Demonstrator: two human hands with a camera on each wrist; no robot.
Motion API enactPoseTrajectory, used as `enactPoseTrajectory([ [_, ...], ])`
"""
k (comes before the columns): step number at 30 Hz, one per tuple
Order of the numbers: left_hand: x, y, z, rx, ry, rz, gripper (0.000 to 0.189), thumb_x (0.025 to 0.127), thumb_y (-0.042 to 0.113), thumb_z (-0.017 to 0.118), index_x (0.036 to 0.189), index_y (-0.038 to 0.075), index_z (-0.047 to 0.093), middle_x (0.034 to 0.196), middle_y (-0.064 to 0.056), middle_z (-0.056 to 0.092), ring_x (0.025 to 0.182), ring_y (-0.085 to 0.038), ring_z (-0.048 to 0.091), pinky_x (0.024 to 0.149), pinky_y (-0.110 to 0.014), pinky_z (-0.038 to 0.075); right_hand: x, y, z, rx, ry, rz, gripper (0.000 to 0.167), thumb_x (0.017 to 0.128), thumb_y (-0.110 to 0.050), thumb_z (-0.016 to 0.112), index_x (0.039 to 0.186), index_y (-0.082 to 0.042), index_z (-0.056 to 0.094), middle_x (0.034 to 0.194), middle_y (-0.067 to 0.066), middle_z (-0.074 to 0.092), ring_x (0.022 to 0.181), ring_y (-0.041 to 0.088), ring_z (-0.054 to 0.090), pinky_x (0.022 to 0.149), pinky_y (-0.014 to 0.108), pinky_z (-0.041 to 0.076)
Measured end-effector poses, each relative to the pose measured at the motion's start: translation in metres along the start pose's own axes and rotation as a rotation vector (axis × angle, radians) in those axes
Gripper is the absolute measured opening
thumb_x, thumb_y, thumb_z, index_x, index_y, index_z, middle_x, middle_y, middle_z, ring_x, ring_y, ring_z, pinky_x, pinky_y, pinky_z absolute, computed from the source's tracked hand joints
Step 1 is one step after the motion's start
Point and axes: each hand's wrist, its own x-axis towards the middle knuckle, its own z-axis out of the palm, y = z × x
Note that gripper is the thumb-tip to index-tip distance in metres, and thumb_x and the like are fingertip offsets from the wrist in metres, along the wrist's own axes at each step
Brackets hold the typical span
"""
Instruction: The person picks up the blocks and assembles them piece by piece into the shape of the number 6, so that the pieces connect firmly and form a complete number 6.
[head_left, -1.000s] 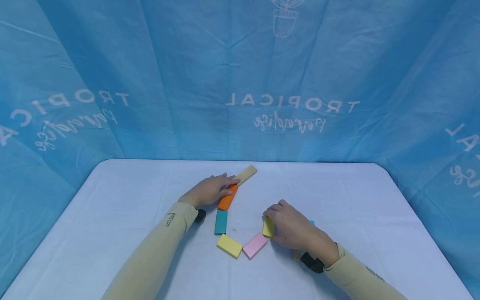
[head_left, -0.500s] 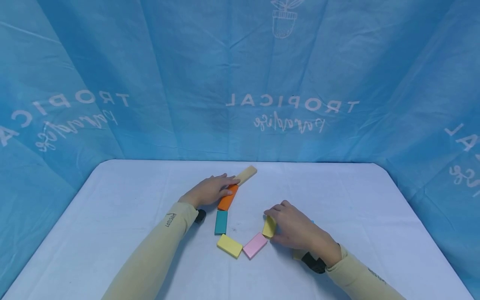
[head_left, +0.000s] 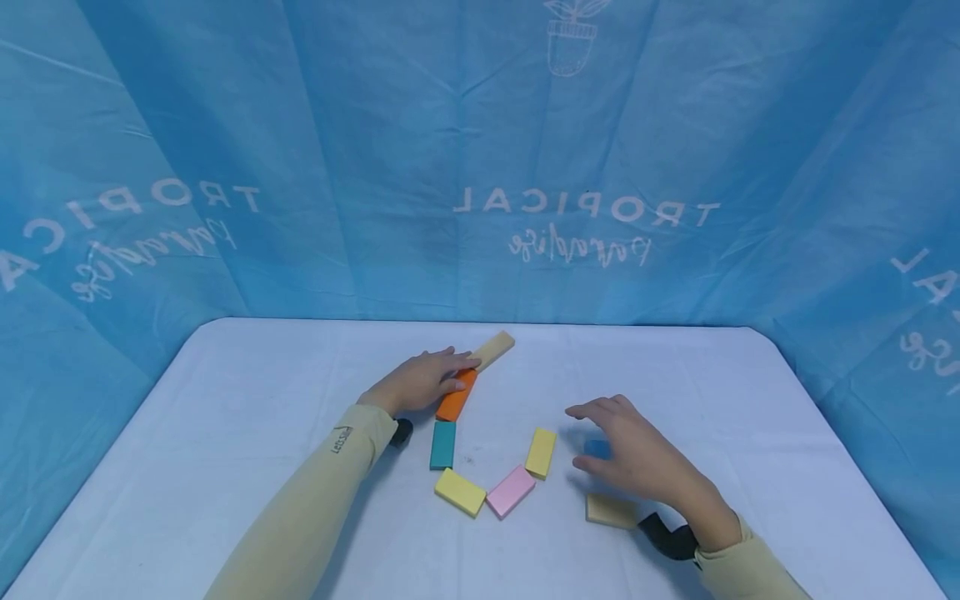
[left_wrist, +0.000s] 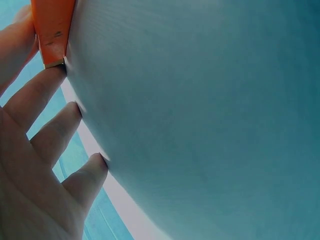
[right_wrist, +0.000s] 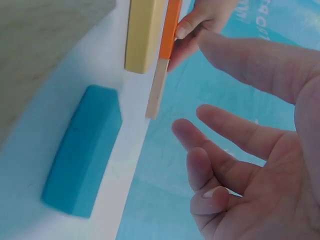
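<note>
My left hand rests at the far left of a curved row of blocks, thumb and forefinger touching the orange block, its other fingers spread. In the left wrist view the forefinger's tip meets the end of that block. Beyond it lies a plain wooden block. My right hand hovers with fingers apart and holds nothing. Beneath it is a blue block, partly hidden in the head view and whole in the right wrist view. Left of that hand a yellow block lies flat, one end at the pink block.
A teal block and another yellow block carry the row round to the pink one. A tan block lies near the right wrist. The white table ends at a blue printed curtain.
My right hand has let go of the yellow block beside the pink one and moved right, its fingers spreading. The blue and tan blocks show more now. My left hand has stayed put.
</note>
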Motion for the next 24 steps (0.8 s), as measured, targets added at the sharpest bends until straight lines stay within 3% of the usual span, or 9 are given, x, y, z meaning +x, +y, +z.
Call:
enactPoseTrajectory([
  [11,-0.001,0.002,-0.001,-0.011,0.001,-0.012,0.05,0.105,0.034,0.055,0.153,0.024,0.046,0.159,-0.002,0.039,0.15,-0.031,0.028,0.121,-0.053,0.022,-0.019,0.009,-0.001,-0.032,0.056,0.113,0.057,0.082,-0.027,0.085,0.132,-0.01,0.064,0.127,0.007,0.064,0.117,0.027,0.053,0.095,0.049,0.054],
  [24,-0.001,0.001,0.0,0.002,0.008,-0.015,0.051,0.105,0.034,0.055,0.154,0.024,0.045,0.159,-0.002,0.04,0.149,-0.03,0.029,0.121,-0.053,0.022,-0.026,0.012,0.006,-0.123,0.124,0.173,0.059,0.081,-0.034,0.084,0.127,-0.003,0.066,0.118,0.015,0.066,0.106,0.031,0.058,0.087,0.048,0.056],
])
